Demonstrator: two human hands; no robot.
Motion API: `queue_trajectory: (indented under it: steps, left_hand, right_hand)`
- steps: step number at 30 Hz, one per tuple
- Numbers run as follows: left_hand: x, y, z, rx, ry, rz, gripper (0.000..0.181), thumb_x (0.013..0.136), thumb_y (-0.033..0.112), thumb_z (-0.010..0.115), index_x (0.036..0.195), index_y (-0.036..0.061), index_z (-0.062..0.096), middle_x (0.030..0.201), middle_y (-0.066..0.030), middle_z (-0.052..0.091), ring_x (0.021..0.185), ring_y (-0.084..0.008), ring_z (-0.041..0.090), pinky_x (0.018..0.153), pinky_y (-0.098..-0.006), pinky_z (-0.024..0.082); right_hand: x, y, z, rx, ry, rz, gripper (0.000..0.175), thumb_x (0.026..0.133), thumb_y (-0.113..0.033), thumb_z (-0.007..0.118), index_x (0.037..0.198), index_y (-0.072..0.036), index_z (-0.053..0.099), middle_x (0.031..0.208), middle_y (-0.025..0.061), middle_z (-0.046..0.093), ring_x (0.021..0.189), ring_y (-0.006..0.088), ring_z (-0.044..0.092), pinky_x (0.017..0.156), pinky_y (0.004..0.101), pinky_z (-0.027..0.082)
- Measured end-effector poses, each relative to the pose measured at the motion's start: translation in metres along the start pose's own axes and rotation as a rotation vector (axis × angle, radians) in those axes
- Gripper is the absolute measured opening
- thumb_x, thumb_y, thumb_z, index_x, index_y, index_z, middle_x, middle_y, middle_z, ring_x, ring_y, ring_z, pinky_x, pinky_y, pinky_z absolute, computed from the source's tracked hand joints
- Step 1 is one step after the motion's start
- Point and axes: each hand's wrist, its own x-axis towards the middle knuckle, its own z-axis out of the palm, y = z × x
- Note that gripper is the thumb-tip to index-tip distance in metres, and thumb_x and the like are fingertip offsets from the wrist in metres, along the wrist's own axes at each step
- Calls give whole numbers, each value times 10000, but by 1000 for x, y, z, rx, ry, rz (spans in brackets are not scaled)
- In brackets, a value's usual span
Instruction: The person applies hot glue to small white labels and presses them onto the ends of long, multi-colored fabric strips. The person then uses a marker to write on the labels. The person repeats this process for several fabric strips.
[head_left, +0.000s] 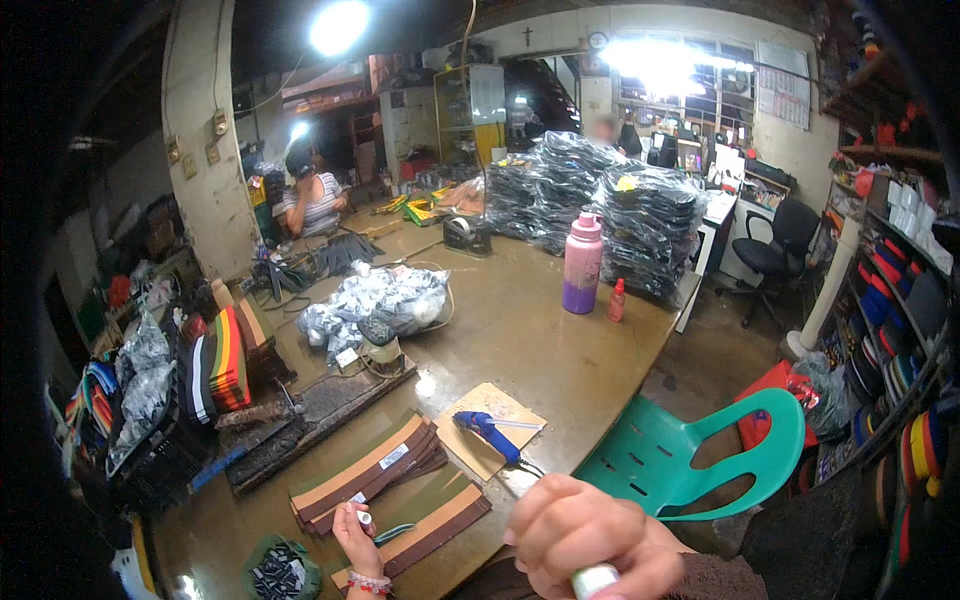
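Note:
My left hand (358, 538), with a beaded bracelet at the wrist, holds a small white cylinder (364, 517) above striped fabric pieces. Close to the camera, my right hand (589, 532) is closed around a whitish cylindrical object (595, 580), partly hidden by the fingers. Brown, tan and olive striped fabric pieces (375, 469) lie stacked on the table, one bearing a white label; another striped piece (435, 529) lies nearer me. Beyond my right hand, a blue hot glue gun (487, 435) rests on a tan board (491, 457). A green container (281, 574) of small black parts stands at lower left.
A green plastic chair (675, 457) stands at the table's right edge. Farther back are a pink-purple bottle (583, 262), a small red bottle (616, 302), plastic-wrapped stacks (555, 187) and a bagged bundle (382, 300). A co-worker (315, 195) sits at back left; another person is behind the stacks.

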Motion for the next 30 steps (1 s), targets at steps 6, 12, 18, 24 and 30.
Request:
queue_trajectory:
  steps: [6,12,18,24,30]
  left_hand:
    - [7,4,-2,-8,96,77,239,1041,270,440,928,92,553,669,58,431,547,-17,361,469,-186,272]
    - [9,5,-6,-62,131,41,214,1039,278,441,998,107,562,686,54,462,545,-15,400,463,-158,288]
    - [10,-7,-7,-59,57,-10,213,1034,277,462,1014,84,551,716,49,486,578,-26,430,494,-173,320]
    - [16,-16,-5,108,65,102,192,1019,207,495,1151,71,525,855,24,539,653,-42,478,548,-198,380]
    - [8,-2,4,177,5,93,194,981,194,592,1066,21,583,931,-33,614,752,-92,538,647,-227,440]
  right_hand:
    - [-103,88,42,-298,-170,522,281,903,-156,619,1145,-35,545,872,135,579,776,329,572,709,420,457]
    - [-230,135,77,-336,-379,834,326,933,-171,594,1189,12,508,981,181,541,859,381,602,749,434,501]
    - [-247,136,66,-271,-287,1019,322,997,-251,516,1213,-12,511,1039,211,601,922,406,613,779,440,493]
    - [-246,140,62,-248,-312,1120,394,1001,-310,508,1240,4,523,1104,207,623,1009,381,618,842,422,488]
    - [-254,143,63,-266,-211,1063,379,1008,-298,493,1220,14,520,1093,232,607,1006,408,598,845,431,485]
